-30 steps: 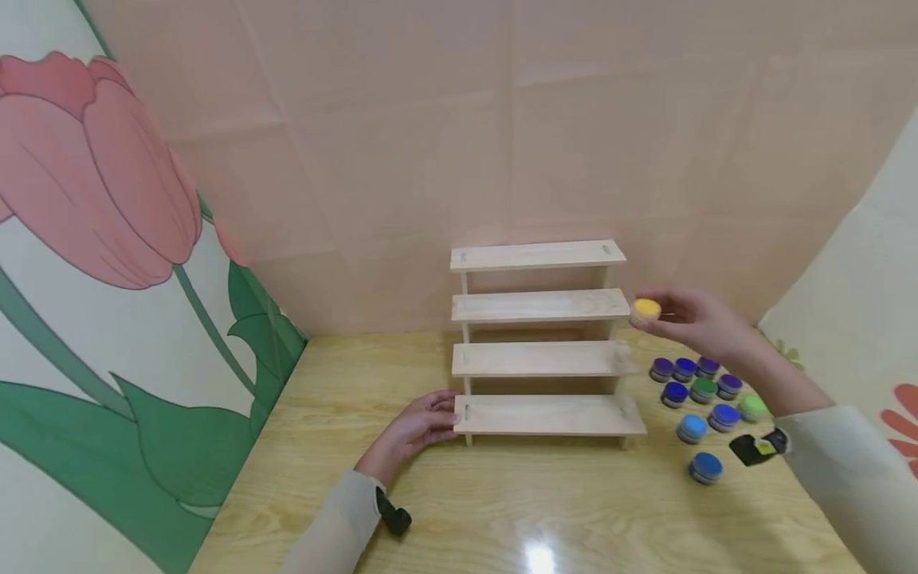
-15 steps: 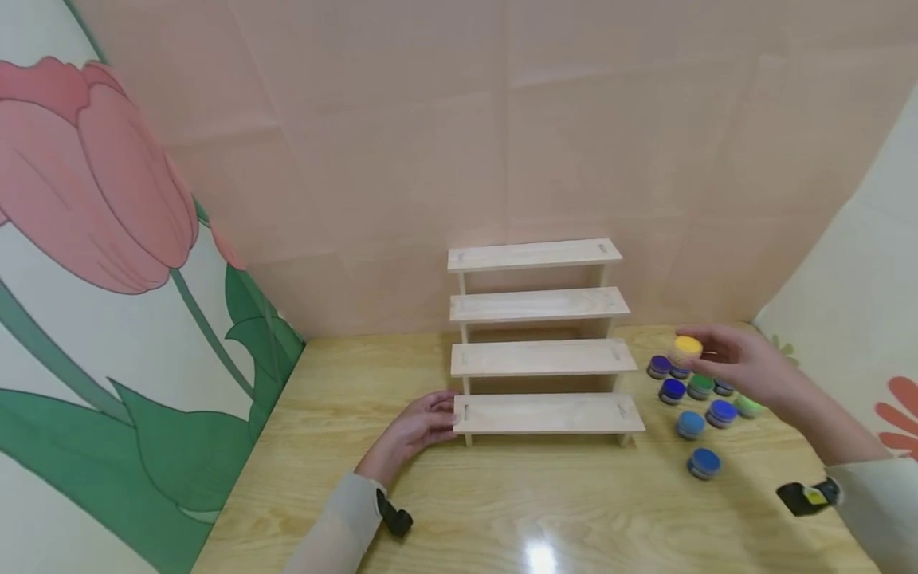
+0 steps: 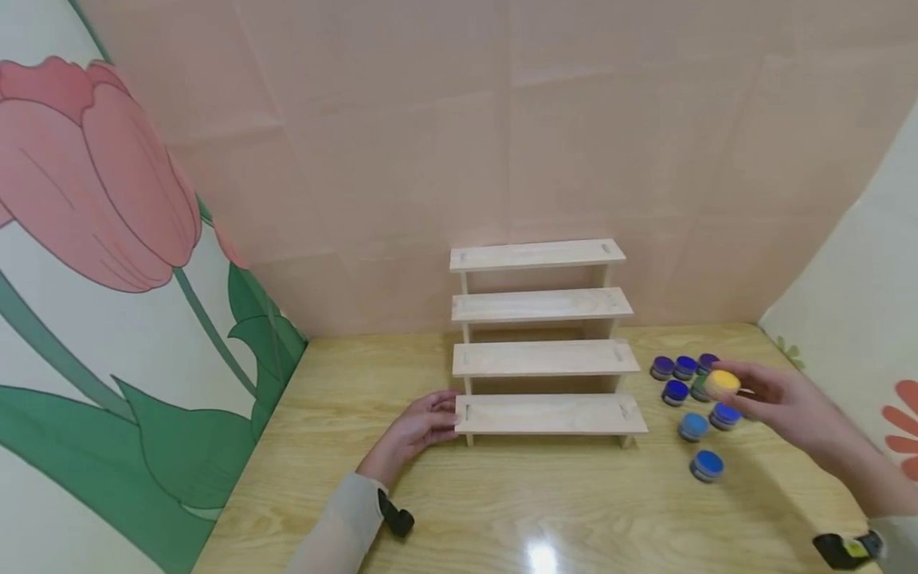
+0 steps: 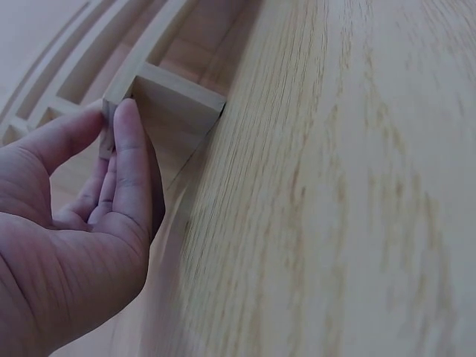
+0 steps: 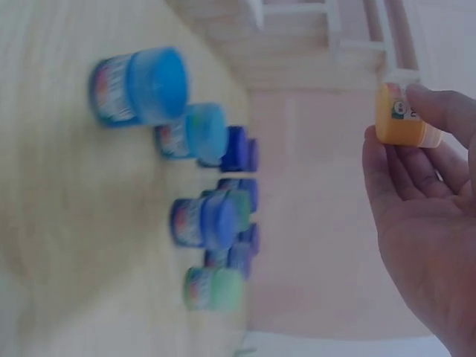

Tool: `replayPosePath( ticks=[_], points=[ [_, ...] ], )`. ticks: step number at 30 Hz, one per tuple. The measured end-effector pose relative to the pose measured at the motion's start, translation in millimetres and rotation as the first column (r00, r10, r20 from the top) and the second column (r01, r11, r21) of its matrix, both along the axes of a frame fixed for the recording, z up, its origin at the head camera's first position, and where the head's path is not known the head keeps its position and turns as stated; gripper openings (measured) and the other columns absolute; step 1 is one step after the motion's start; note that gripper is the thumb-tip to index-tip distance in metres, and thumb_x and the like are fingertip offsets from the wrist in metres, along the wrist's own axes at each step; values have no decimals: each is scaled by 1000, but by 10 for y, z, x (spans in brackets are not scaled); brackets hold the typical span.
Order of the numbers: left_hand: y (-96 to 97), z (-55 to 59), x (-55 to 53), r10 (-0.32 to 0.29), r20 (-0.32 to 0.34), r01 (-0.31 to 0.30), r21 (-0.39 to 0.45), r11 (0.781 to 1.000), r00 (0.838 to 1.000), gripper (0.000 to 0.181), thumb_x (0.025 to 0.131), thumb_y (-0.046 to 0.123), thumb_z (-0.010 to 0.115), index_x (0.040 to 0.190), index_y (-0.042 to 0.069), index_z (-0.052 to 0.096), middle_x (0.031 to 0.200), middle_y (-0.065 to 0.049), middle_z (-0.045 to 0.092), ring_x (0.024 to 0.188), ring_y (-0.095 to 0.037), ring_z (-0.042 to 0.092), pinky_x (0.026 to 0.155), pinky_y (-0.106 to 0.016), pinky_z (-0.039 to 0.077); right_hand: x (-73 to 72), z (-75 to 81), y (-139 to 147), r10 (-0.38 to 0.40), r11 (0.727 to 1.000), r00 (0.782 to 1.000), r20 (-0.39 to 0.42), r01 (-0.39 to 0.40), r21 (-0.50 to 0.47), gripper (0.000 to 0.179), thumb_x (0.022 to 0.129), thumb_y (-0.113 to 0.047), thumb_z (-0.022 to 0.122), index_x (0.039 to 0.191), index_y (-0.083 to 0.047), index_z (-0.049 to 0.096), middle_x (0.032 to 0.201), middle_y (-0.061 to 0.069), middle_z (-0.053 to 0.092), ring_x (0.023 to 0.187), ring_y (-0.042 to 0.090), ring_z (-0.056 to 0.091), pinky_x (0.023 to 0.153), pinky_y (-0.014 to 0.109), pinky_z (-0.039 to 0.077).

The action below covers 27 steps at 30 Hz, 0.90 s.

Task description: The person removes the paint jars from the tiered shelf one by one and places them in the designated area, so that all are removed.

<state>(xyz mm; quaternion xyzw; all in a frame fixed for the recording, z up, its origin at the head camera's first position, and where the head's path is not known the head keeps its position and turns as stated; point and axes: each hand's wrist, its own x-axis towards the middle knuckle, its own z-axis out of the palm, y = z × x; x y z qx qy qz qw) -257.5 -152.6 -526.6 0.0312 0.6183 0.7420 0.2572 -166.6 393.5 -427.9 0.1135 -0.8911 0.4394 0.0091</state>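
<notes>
A stepped wooden rack point(image 3: 545, 360) with several pale boards stands against the back wall. My left hand point(image 3: 418, 424) pinches the left end of its lowest board point(image 4: 110, 130) between thumb and fingers, as the left wrist view shows. Over the cluster of jars at the right, my right hand point(image 3: 785, 402) holds a small paint jar with a yellow lid point(image 3: 723, 384) between thumb and fingers. In the right wrist view this yellow paint jar point(image 5: 401, 115) shows a printed label and is clear of the table.
Several small paint jars stand right of the rack, among them a blue one point(image 3: 707, 465) nearest the front, a light blue one point(image 3: 693, 427) and purple ones point(image 3: 663, 367). A light green jar point(image 5: 216, 288) shows in the right wrist view. Walls border the wooden table point(image 3: 445, 510).
The right hand has carried the yellow paint jar from beside the rack's second board to the right and down, over the other jars. The left hand stays at the lowest board.
</notes>
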Motion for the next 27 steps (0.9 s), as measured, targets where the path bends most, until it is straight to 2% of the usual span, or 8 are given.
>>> replayPosePath(
  ticks=[6, 11, 15, 20, 27],
  points=[
    [-1, -31, -1, -6, -7, 6, 12, 1000, 1000, 60, 94, -4, 64, 150, -3, 41, 121, -9, 57, 88, -16, 67, 73, -26, 61, 98, -188, 147, -37, 999, 999, 18, 37, 3, 52, 101, -17, 64, 149, -5, 47, 130, -36, 44, 106, -20, 51, 77, 13, 55],
    [-1, -47, -12, -5, -9, 5, 24, 1000, 1000, 59, 94, -5, 63, 149, -3, 42, 119, -9, 57, 88, -17, 67, 73, -26, 61, 165, -344, 269, -36, 999, 999, 41, 35, 19, 52, 101, -18, 65, 147, -1, 48, 129, -37, 44, 105, -17, 53, 77, 17, 58],
    [3, -32, -10, 0, -7, 0, 16, 1000, 1000, 59, 94, -5, 63, 150, -3, 42, 121, -10, 57, 87, -16, 67, 73, -26, 61, 220, -461, 372, -8, 1000, 998, 54, 7, 23, 50, 101, -14, 64, 144, 4, 48, 126, -38, 48, 105, -13, 58, 76, 18, 58],
    [-3, -23, -10, -5, -6, 5, 21, 1000, 1000, 61, 94, -3, 65, 150, -2, 41, 123, -11, 57, 87, -16, 66, 74, -26, 61, 298, -580, 485, 39, 999, 993, 110, -36, -29, 46, 102, -8, 59, 144, 7, 45, 122, -34, 56, 106, -10, 60, 78, 17, 56],
    [-21, -50, -13, -20, -46, 22, 30, 999, 999, 61, 92, -1, 67, 149, -2, 43, 122, -10, 58, 88, -16, 67, 76, -26, 61, 296, -761, 594, 105, 993, 990, 97, -100, -55, 46, 101, -4, 59, 143, 8, 46, 130, -35, 51, 111, -13, 55, 82, 16, 56]
  ],
)
